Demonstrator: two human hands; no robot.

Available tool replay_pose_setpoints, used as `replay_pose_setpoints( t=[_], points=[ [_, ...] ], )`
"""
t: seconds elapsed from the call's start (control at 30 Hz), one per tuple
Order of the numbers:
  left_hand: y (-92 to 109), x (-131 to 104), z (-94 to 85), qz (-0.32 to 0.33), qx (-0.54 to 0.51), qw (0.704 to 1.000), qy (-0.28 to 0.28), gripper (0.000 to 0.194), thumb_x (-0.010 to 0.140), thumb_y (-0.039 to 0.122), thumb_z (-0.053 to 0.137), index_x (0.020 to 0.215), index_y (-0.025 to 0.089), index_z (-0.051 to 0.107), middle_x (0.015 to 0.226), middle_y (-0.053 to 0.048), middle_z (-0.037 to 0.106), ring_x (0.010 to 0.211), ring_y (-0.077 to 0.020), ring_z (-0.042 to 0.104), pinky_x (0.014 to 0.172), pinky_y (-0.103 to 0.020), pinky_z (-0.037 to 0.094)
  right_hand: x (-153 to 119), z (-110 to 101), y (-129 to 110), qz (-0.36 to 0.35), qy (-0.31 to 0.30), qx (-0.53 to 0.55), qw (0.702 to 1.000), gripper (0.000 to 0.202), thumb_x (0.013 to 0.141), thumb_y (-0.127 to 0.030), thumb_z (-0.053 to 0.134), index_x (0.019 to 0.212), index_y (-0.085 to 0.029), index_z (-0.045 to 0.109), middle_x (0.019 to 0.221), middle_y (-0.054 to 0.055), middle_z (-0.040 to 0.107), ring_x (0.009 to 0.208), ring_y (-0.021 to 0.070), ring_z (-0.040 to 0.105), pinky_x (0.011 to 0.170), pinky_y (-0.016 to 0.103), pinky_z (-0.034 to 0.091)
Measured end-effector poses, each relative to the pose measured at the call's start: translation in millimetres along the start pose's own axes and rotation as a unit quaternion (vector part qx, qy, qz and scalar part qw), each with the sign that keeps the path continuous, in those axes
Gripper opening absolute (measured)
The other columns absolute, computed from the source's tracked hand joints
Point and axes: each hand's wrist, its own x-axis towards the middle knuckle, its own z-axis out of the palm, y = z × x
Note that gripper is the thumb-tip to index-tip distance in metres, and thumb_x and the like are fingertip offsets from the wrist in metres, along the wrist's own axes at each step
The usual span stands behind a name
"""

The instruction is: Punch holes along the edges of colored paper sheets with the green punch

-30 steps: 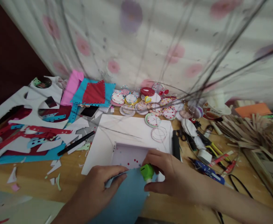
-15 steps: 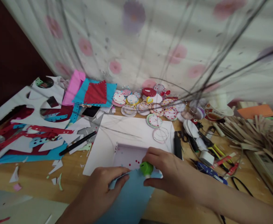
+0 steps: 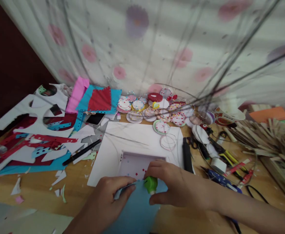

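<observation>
The left hand (image 3: 112, 198) pinches the edge of a blue sheet (image 3: 135, 211) between thumb and fingers, in front of a shallow white box (image 3: 132, 165). The right hand (image 3: 165, 183) grips a green craft punch (image 3: 151, 184) at that sheet's upper edge.

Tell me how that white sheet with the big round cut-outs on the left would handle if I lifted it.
The white cut-out sheet would probably be light, being thin like paper or card. Its narrow strips between the holes may sag or tear if it's lifted by one end. It overlaps loose colored scraps, so it might slide easily or drag some along.
</observation>
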Motion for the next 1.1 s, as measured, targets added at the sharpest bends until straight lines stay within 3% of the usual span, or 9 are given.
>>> replay_pose_setpoints(
  t=[0.2, 0.5, 0.7, 0.8, 0.97, 1.03, 1.1],
  points=[
    [-5, 2, 0.8, 0.004, 0.004, 1.000, 0.022, 0.023, 0.086, 0.030, 0.056, 0.098, 0.029, 0.076, 0.094, 0.001, 0.077, 0.085, -0.0193, 0.072, 0.077, -0.021, 0.055, 3, 3, 4, 0.008, 0.009, -0.011, 1.000, 0.034, 0.069, -0.024, 0.079, 0.099, -0.016, 0.066, 0.093, 0.006, 0.065, 0.087, 0.0211, 0.061, 0.077, 0.030, 0.046],
    [-5, 5, 1.6, -0.006, -0.017, 0.999, 0.048, 0.021, 0.083, 0.030, 0.058, 0.091, 0.027, 0.077, 0.090, 0.001, 0.078, 0.083, -0.0194, 0.072, 0.078, -0.021, 0.056, 6, -3, -1, -0.002, -0.001, -0.024, 1.000, 0.025, 0.073, -0.021, 0.075, 0.092, -0.013, 0.062, 0.090, 0.008, 0.064, 0.087, 0.0221, 0.057, 0.074, 0.031, 0.044],
    [-8, 9, 4.6, -0.027, -0.026, 0.999, 0.036, 0.025, 0.084, 0.032, 0.054, 0.091, 0.025, 0.077, 0.091, -0.001, 0.078, 0.086, -0.0204, 0.072, 0.082, -0.025, 0.055, 15, 7, 4, -0.024, 0.020, -0.069, 0.997, 0.016, 0.072, -0.014, 0.069, 0.084, -0.013, 0.058, 0.086, 0.010, 0.063, 0.084, 0.0226, 0.055, 0.072, 0.032, 0.041],
    [-7, 11, -1.7, -0.044, -0.008, 0.999, 0.002, 0.027, 0.084, 0.033, 0.054, 0.103, 0.025, 0.073, 0.103, -0.001, 0.075, 0.097, -0.0217, 0.068, 0.091, -0.030, 0.052, 17, 11, 10, -0.027, 0.021, -0.101, 0.994, 0.018, 0.072, -0.017, 0.068, 0.086, -0.012, 0.059, 0.088, 0.011, 0.063, 0.085, 0.0240, 0.056, 0.072, 0.034, 0.040],
    [12, 20, -23.9, -0.015, 0.110, 0.993, -0.050, 0.066, 0.072, 0.040, 0.070, 0.133, 0.026, 0.050, 0.137, -0.005, 0.054, 0.125, -0.0277, 0.049, 0.106, -0.042, 0.039, 19, 10, 10, -0.024, -0.001, -0.161, 0.987, 0.021, 0.073, -0.024, 0.067, 0.088, -0.011, 0.060, 0.090, 0.014, 0.065, 0.084, 0.0265, 0.058, 0.072, 0.037, 0.041],
    [28, 30, -29.4, 0.034, 0.176, 0.980, -0.088, 0.080, 0.068, 0.044, 0.073, 0.138, 0.020, 0.043, 0.139, -0.010, 0.052, 0.127, -0.0311, 0.045, 0.108, -0.045, 0.035, 21, 9, 6, -0.027, -0.008, -0.175, 0.984, 0.025, 0.074, -0.027, 0.067, 0.090, -0.010, 0.060, 0.092, 0.015, 0.066, 0.085, 0.0274, 0.059, 0.072, 0.038, 0.042],
    [43, 42, -29.7, 0.068, 0.217, 0.964, -0.139, 0.093, 0.064, 0.045, 0.076, 0.142, 0.012, 0.037, 0.133, -0.016, 0.056, 0.121, -0.0332, 0.051, 0.103, -0.045, 0.038, 24, 8, 4, -0.040, -0.006, -0.185, 0.982, 0.029, 0.073, -0.027, 0.066, 0.096, -0.008, 0.061, 0.095, 0.016, 0.066, 0.087, 0.0286, 0.060, 0.073, 0.038, 0.042]
  ],
)
